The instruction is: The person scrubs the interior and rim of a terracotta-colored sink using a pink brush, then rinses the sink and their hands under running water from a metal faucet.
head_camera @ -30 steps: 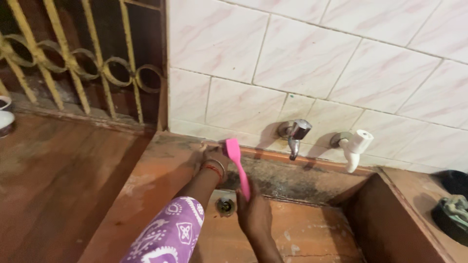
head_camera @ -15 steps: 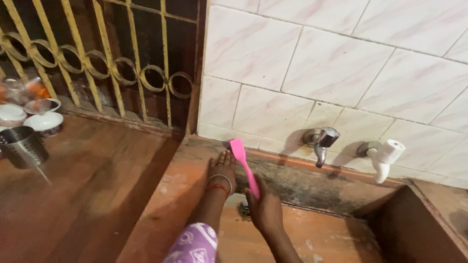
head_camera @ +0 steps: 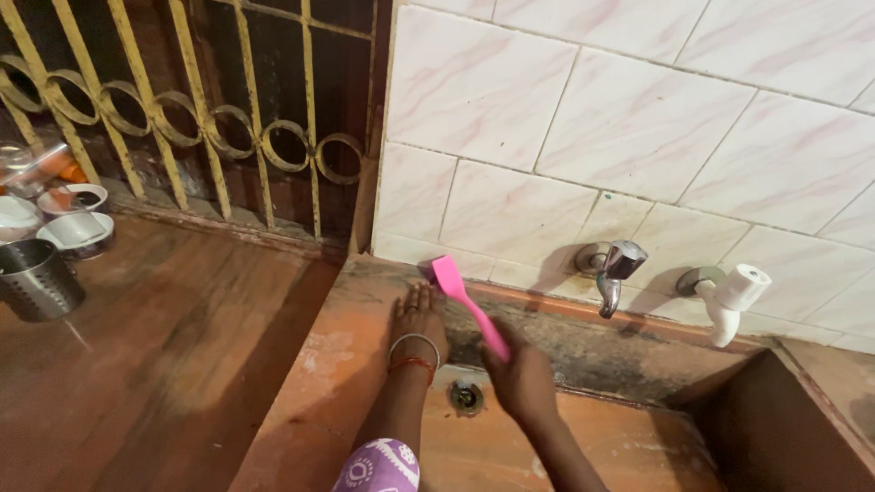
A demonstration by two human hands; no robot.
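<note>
My right hand (head_camera: 521,381) grips the handle of a pink brush (head_camera: 463,296), whose head rests against the back left corner of the stone sink rim, at the foot of the tiled wall. My left hand (head_camera: 417,319) lies flat, fingers spread, on the sink's left rim (head_camera: 319,364) just beside the brush head; it wears bangles and a purple patterned sleeve. A round metal drain (head_camera: 466,396) sits in the sink floor between my two arms.
A steel tap (head_camera: 614,269) and a white plastic tap (head_camera: 734,296) stick out of the wall over the sink. A steel perforated holder (head_camera: 35,278) and white bowls (head_camera: 75,228) stand at the far left of the counter, below a yellow window grille (head_camera: 182,118).
The brush head stays at the sink's back corner while my right hand shifts a little right along it. The view has panned left, bringing the steel holder and bowls into sight.
</note>
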